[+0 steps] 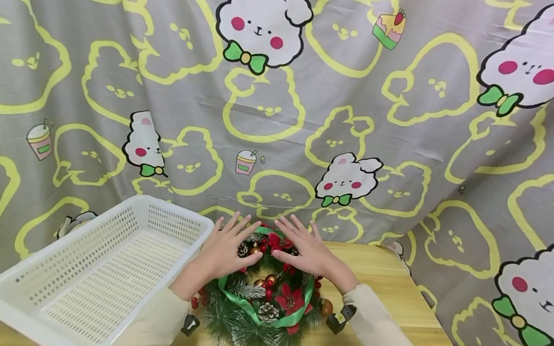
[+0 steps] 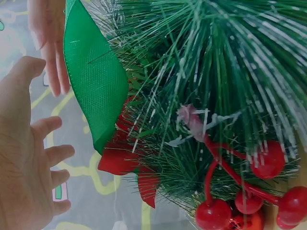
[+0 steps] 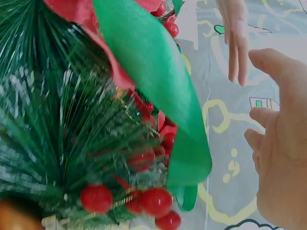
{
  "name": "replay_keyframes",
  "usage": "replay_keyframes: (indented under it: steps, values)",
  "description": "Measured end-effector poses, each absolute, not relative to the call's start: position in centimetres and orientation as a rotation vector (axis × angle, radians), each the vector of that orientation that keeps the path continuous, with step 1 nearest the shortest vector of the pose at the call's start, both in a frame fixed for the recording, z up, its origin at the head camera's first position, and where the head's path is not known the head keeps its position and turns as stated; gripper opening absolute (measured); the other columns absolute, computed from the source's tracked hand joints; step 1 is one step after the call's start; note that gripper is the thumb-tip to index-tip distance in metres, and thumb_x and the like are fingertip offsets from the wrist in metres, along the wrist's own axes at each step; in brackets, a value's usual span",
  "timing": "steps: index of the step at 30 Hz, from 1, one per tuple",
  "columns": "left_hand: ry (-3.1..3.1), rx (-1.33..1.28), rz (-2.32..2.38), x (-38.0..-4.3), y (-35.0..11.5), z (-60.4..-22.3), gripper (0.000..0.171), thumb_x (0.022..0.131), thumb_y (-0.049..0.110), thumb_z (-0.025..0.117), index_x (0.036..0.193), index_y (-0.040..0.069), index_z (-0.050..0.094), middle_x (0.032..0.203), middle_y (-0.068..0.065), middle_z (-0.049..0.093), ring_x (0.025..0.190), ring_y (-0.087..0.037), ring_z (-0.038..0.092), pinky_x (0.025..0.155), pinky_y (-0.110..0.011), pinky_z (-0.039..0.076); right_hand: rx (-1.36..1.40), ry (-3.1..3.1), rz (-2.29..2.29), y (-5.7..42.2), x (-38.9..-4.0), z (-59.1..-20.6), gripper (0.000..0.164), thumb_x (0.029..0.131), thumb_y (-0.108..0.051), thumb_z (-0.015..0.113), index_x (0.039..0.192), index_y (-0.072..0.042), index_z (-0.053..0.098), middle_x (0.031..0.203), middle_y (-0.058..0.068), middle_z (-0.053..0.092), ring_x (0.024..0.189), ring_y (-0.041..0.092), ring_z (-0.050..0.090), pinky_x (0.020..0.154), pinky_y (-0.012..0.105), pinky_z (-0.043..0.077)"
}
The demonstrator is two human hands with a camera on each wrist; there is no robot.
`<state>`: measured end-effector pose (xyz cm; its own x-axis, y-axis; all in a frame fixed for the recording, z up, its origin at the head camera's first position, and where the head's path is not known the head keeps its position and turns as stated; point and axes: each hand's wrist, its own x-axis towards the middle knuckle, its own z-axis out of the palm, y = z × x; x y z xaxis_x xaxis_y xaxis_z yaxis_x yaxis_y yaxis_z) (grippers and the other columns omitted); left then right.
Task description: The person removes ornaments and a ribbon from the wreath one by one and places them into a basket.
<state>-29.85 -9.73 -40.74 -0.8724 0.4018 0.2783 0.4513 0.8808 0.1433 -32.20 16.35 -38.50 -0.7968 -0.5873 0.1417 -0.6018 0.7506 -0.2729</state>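
Observation:
A Christmas wreath (image 1: 253, 333) of frosted green needles lies on the table, with red flowers, pinecones, berries and a green ribbon (image 1: 241, 304) looped round it. Over its far left part is my left hand (image 1: 228, 245), palm down with fingers spread. My right hand (image 1: 307, 251) mirrors it over the far right part, thumbs pointing toward each other. Both wrist views show a gap between palm and wreath. In the left wrist view the ribbon (image 2: 96, 76) stands up beside the fingers; the right wrist view shows the ribbon (image 3: 158, 86) and red berries (image 3: 156, 201) near that hand.
A white plastic basket (image 1: 146, 307) with slotted walls stands left of the wreath, close by my left forearm. The wooden table (image 1: 394, 298) extends to the right. Behind it hangs a grey curtain (image 1: 273, 106) with cartoon rabbits. Small black devices (image 1: 338, 321) sit at the wrists.

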Motion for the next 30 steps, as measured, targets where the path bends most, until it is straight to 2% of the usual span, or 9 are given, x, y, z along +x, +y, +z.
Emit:
replay_keyframes:
  steps: [7,10,21,25,30]
  values:
    - [-2.818,-0.608,-0.399,-28.9,-10.0,-40.9,0.079,0.096,0.067,0.052,0.162,0.031,0.028,0.168,-0.007,0.028,0.159,-0.034,0.014,0.124,-0.065,0.009,0.986,-2.857,0.592,19.0,-31.9,-38.7,0.075,0.099,-0.059,0.054,0.163,-0.032,0.024,0.171,-0.005,0.019,0.160,0.024,0.006,0.122,0.065,-0.006]
    - [-2.812,-0.601,-0.405,-28.6,-10.3,-41.1,0.077,0.096,0.066,0.052,0.161,0.030,0.031,0.167,-0.008,0.031,0.158,-0.034,0.016,0.123,-0.065,0.012,0.987,-2.830,0.628,20.3,-31.6,-38.7,0.074,0.099,-0.056,0.057,0.162,-0.034,0.025,0.170,-0.005,0.021,0.160,0.026,0.009,0.122,0.066,-0.003]
    - [-2.712,-0.576,-0.327,-27.1,-11.6,-41.6,0.079,0.095,0.065,0.056,0.158,0.022,0.039,0.155,-0.013,0.049,0.150,-0.038,0.036,0.120,-0.064,0.024,0.946,-2.781,0.595,24.3,-31.3,-39.5,0.069,0.098,-0.042,0.065,0.158,-0.019,0.040,0.164,0.007,0.037,0.157,0.035,0.021,0.120,0.069,0.005]
    - [-2.667,-0.573,-0.302,-26.7,-11.8,-42.1,0.078,0.094,0.062,0.060,0.157,0.020,0.041,0.150,-0.013,0.054,0.146,-0.039,0.041,0.118,-0.065,0.027,0.911,-2.786,0.587,25.0,-31.2,-40.2,0.064,0.098,-0.037,0.067,0.155,-0.017,0.045,0.162,0.009,0.040,0.155,0.036,0.024,0.120,0.070,0.006]
    - [-2.633,-0.558,-0.313,-25.9,-12.0,-42.4,0.073,0.094,0.054,0.065,0.153,0.017,0.046,0.145,-0.014,0.058,0.141,-0.039,0.047,0.116,-0.066,0.029,0.912,-2.752,0.543,25.6,-31.3,-41.3,0.055,0.098,-0.033,0.068,0.147,-0.012,0.055,0.153,0.013,0.053,0.152,0.039,0.030,0.117,0.072,0.011]
